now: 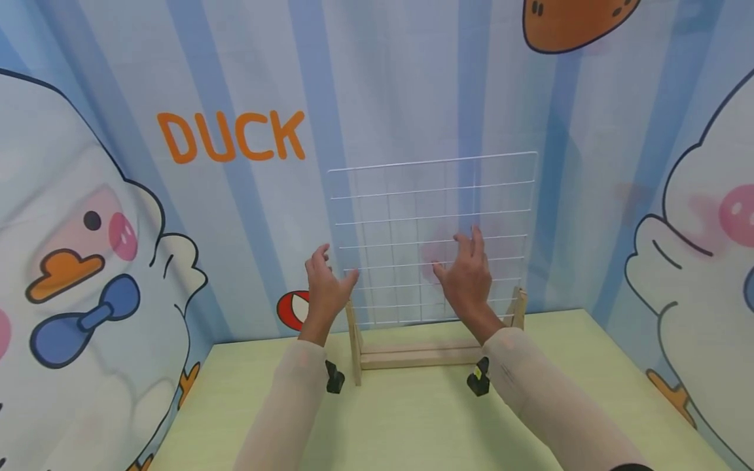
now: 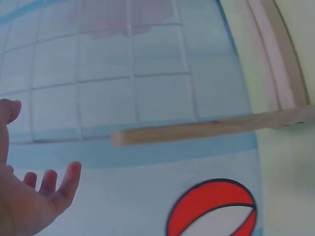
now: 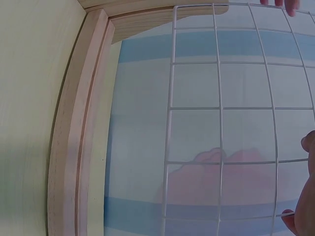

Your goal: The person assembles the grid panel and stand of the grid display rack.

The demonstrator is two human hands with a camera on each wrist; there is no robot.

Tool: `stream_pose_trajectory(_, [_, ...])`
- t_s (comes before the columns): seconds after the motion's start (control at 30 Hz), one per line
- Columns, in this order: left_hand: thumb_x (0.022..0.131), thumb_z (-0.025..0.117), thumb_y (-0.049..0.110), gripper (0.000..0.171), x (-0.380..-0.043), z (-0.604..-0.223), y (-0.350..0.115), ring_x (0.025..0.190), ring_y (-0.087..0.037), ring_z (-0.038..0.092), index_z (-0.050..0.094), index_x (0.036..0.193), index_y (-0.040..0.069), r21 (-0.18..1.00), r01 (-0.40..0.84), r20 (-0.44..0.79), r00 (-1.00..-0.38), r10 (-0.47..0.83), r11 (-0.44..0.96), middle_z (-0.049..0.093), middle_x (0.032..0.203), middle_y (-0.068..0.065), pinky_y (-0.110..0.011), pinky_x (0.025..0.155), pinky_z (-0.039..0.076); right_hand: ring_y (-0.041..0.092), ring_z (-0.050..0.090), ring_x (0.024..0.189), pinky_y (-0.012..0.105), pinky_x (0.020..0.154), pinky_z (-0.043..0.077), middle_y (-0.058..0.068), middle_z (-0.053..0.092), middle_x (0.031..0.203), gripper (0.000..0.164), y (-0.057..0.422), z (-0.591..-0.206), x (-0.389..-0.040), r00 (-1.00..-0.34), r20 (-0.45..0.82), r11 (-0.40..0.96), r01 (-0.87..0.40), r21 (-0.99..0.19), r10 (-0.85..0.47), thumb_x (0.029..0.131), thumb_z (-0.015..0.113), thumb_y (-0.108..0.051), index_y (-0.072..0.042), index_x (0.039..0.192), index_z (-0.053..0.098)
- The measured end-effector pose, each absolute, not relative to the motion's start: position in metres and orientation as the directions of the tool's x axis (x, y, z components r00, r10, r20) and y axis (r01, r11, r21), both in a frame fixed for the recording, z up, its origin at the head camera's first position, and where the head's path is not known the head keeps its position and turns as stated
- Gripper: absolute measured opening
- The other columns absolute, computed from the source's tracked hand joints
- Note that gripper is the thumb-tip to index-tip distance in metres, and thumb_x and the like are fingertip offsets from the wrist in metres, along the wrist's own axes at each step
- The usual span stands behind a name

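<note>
A white wire grid panel [image 1: 432, 161] stands upright in a wooden stand [image 1: 421, 358] on the table. My left hand [image 1: 328, 288] hovers at the panel's left edge, fingers spread and thumb toward the wires. In the left wrist view, a gap shows between that hand [image 2: 29, 196] and the wooden post [image 2: 192, 132]. Farther right, my right hand [image 1: 469, 278] is raised in front of the grid with its fingers extended. In the right wrist view only part of this hand [image 3: 306, 191] shows, its fingertips right at the wires.
The stand's right post [image 1: 519, 309] rises behind the right forearm. A pale yellow table [image 1: 412, 425] extends toward me. Behind it hangs a blue-striped curtain [image 1: 389, 78] printed with ducks. Black wrist-worn devices [image 1: 334, 378] hang under both wrists.
</note>
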State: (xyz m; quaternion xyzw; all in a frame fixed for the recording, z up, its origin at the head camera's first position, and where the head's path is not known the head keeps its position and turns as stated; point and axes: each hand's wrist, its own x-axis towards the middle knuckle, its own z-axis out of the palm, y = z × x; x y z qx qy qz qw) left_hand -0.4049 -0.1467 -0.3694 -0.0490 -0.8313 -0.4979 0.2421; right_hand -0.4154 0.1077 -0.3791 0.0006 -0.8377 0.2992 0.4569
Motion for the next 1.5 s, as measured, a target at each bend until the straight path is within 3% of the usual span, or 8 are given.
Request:
stream_pose_trajectory(0.17, [0.09,0.076,0.031,0.084,-0.401,-0.343,-0.131,0.133,-0.034,0.045,0.027,0.156,0.014,0.777,0.33,0.499,-0.842,-0.205,0.536,0.038,0.146,-0.02,-0.051,0.101,0.051,0.041,0.06,0.128,0.051,0.093,0.058,0.016,0.039,0.16,0.064,0.108,-0.379,-0.416,-0.588,0.761,0.813,-0.281,-0.509,0.273,0.082,0.086,-0.027,-0.008,0.133,0.055])
stream_pose_trajectory(0.4, [0.087,0.078,0.033,0.092,-0.402,-0.325,-0.113,0.12,-0.032,0.051,0.021,0.158,0.021,0.728,0.283,0.527,-0.813,-0.248,0.624,0.041,0.141,-0.016,-0.048,0.071,0.055,0.041,0.06,0.128,0.051,0.091,0.058,0.016,0.038,0.16,0.062,0.107,-0.379,-0.414,-0.604,0.745,0.81,-0.264,-0.523,0.284,0.083,0.085,-0.029,-0.008,0.133,0.054])
stream_pose_trajectory(0.67, [0.085,0.081,0.026,0.094,-0.407,-0.325,-0.097,0.114,-0.036,0.051,0.02,0.157,0.02,0.672,0.192,0.569,-0.752,-0.333,0.715,0.043,0.133,-0.019,-0.051,0.061,0.052,0.041,0.06,0.128,0.05,0.091,0.058,0.015,0.037,0.161,0.061,0.107,-0.38,-0.415,-0.61,0.739,0.809,-0.258,-0.528,0.287,0.084,0.085,-0.027,-0.008,0.133,0.054])
stream_pose_trajectory(1.13, [0.086,0.08,0.021,0.092,-0.407,-0.326,-0.096,0.107,-0.037,0.052,0.021,0.157,0.02,0.686,0.195,0.559,-0.758,-0.336,0.701,0.045,0.132,-0.018,-0.052,0.072,0.055,0.042,0.062,0.122,0.051,0.087,0.059,0.018,0.037,0.159,0.08,0.121,-0.379,-0.41,-0.636,0.742,0.831,-0.282,-0.48,0.212,0.079,0.088,-0.026,-0.009,0.144,0.045])
stream_pose_trajectory(1.33, [0.086,0.08,0.021,0.092,-0.407,-0.327,-0.096,0.108,-0.038,0.053,0.022,0.156,0.019,0.68,0.204,0.567,-0.756,-0.328,0.704,0.045,0.133,-0.019,-0.052,0.073,0.056,0.042,0.067,0.108,0.051,0.079,0.061,0.019,0.047,0.147,0.07,0.138,-0.378,-0.406,-0.57,0.8,0.847,-0.317,-0.426,0.189,0.082,0.085,-0.026,-0.01,0.14,0.049])
stream_pose_trajectory(1.5, [0.085,0.081,0.021,0.092,-0.408,-0.326,-0.096,0.109,-0.039,0.053,0.022,0.156,0.02,0.684,0.206,0.563,-0.759,-0.328,0.7,0.044,0.135,-0.019,-0.053,0.075,0.056,0.041,0.057,0.119,0.052,0.097,0.054,0.023,0.053,0.135,0.058,0.159,-0.371,-0.403,-0.481,0.851,0.852,-0.336,-0.402,0.212,0.086,0.077,-0.022,-0.002,0.135,0.052])
